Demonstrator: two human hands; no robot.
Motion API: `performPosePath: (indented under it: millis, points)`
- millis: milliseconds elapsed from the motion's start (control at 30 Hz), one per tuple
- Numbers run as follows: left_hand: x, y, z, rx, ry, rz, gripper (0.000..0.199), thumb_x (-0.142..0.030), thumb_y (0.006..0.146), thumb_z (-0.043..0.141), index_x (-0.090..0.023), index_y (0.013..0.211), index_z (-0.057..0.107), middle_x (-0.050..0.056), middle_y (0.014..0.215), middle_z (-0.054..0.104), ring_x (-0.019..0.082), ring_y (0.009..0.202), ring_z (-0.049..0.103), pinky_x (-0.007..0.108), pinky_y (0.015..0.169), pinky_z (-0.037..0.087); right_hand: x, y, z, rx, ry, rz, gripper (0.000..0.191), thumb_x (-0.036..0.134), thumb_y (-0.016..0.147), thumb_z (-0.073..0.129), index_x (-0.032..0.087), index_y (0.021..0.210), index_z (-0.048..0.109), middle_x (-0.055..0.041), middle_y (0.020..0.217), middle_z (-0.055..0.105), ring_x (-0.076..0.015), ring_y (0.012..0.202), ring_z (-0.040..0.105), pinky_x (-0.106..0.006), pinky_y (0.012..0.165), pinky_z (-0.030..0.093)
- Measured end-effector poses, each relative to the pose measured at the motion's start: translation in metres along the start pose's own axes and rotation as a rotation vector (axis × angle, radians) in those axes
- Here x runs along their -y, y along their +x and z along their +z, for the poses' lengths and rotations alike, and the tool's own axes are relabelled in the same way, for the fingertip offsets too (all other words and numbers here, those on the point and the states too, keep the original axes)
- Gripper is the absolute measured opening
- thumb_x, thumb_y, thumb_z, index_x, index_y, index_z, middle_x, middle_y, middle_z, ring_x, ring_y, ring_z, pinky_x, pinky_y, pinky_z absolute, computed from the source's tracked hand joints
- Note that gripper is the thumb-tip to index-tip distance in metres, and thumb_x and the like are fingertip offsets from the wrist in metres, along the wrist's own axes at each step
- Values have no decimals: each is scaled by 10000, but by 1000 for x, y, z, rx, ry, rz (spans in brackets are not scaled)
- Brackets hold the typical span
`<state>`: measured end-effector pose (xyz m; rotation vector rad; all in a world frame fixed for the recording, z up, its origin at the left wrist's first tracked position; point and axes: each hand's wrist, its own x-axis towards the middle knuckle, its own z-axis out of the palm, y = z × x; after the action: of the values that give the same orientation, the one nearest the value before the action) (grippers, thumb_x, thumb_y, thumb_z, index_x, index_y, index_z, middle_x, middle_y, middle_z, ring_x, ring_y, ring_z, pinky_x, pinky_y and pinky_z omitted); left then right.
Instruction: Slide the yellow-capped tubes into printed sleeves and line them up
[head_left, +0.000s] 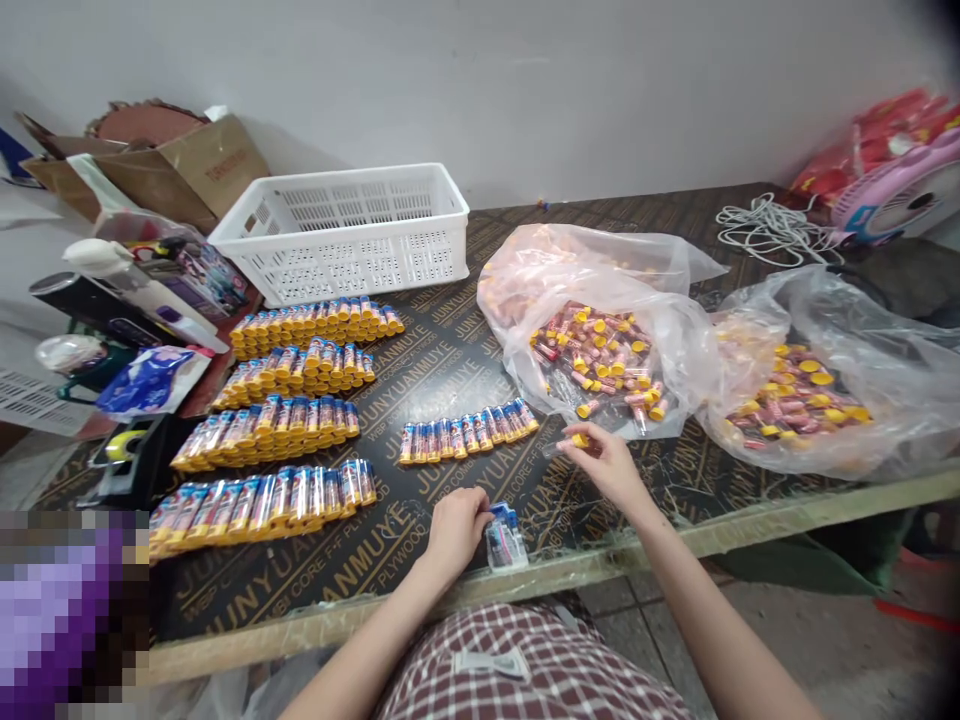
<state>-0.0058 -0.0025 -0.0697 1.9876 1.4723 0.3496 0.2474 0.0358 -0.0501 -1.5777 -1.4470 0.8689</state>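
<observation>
Right hand (611, 470): I see it pinching a small pink-and-clear cylindrical tube (577, 441) with yellow cap, near the wrinkled translucent plastic bag (681, 345).
Left hand (454, 530): bent fingers at flat, glossy blue-and-clear plastic sleeves (507, 543); its grip I cannot tell.

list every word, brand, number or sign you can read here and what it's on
"JUNYUANMUYE": large gold print, repeated across the dark tabletop.
"WBP": smaller gold print, same tabletop.
"CORE F-F PLYWOOD": smaller gold print, same tabletop.
"TURN...": red print on the brown paper bag; the rest is too blurred.
Too small or blurred to read: the print on the rows of blue-and-yellow tubes and the blue packet.
</observation>
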Motion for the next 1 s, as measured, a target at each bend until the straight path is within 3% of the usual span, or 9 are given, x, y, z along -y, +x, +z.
performPosePath:
  millis: [133,267,433,600,700,1000]
  points:
    - [-3,1,-8,-64,-251,-7,113,-186,714,644,-187,656,547,20,738,612,169,726,555,267,652,378,15,-9,11,16,67,-17,259,384,756,654,165,894,663,-60,820,670,-186,680,594,-305,636,490]
    - [1,16,-23,-133,-863,-226,192,-282,708,642,-197,712,470,-43,551,553,130,516,545,247,537,417,32,-19,19,-24,186,-88,239,360,794,637,190,956,682,-74,977,638,-182,778,598,-305,682,523]
    - [6,35,-42,-252,-1346,-404,480,-172,469,814,-166,861,538,-13,639,671,117,530,600,227,544,487,49,-33,35,13,333,-118,234,321,834,616,243,1047,672,-66,1073,588,-180,855,618,-322,761,554]
    - [5,41,-45,-326,-1561,-523,312,-221,487,850,-108,672,627,10,628,670,81,529,598,188,539,508,54,-45,48,-21,281,-170,234,276,854,600,251,1079,659,-67,1079,606,-192,938,613,-322,816,546]
    - [5,42,-43,-371,-1606,-554,278,-217,503,855,-106,661,654,13,632,678,83,532,606,186,533,516,53,-49,52,-34,227,-214,235,248,867,581,252,1089,657,-68,1083,603,-191,950,610,-311,801,550]
    - [4,40,-41,-445,-1571,-566,408,-364,408,886,-96,624,668,17,555,651,107,517,613,190,498,497,53,-53,61,-72,21,-394,296,164,877,547,264,1139,639,-68,1083,610,-201,1004,596,-362,904,495]
